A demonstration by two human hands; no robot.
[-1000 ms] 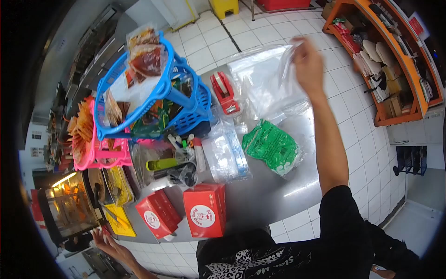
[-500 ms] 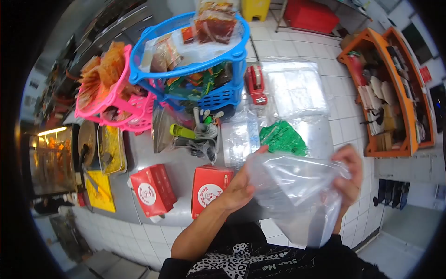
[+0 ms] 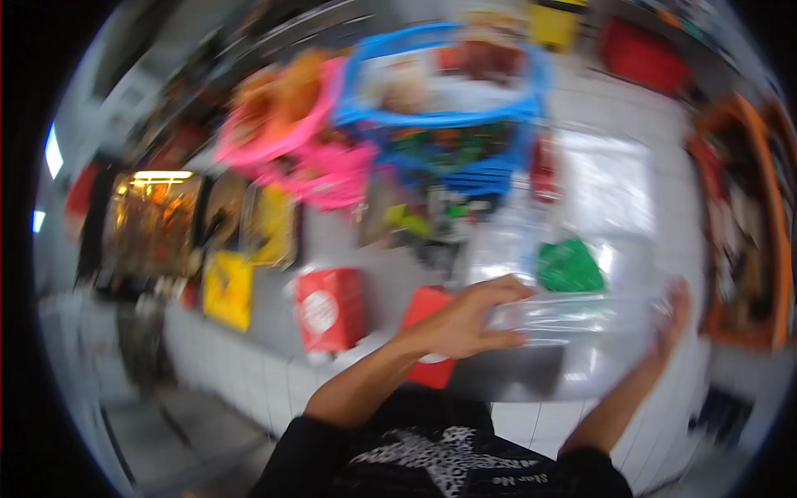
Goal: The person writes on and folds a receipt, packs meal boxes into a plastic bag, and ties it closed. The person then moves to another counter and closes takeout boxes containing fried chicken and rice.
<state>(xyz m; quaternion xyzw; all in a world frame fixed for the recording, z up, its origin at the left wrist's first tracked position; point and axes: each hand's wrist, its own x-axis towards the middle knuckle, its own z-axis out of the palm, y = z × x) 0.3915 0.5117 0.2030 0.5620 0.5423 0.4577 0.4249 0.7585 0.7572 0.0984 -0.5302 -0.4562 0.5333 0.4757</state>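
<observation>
A clear plastic bag (image 3: 573, 322) stretches sideways between my two hands, above the front of the metal table. My left hand (image 3: 469, 319) is at the bag's left end, thumb and fingers around its edge. At the other end my right hand (image 3: 671, 324) grips the plastic, its fingers pointing up and partly blurred. Just beyond the bag lies a bunched green net or bag (image 3: 570, 266). One red printed box (image 3: 427, 311) is partly covered by my left forearm. Another red box (image 3: 330, 310) stands farther left.
Behind are a blue basket (image 3: 448, 116) with packets and a pink basket (image 3: 282, 149). Flat clear plastic bags (image 3: 606, 183) lie beside a red tape dispenser (image 3: 544, 170). A yellow cutting board (image 3: 227, 290) is at the left, an orange shelf (image 3: 739, 224) at the right.
The bag has gone from hanging loose and puffed to being drawn out flat between my hands. My hands have moved farther apart. The camera view has swung left and is blurred.
</observation>
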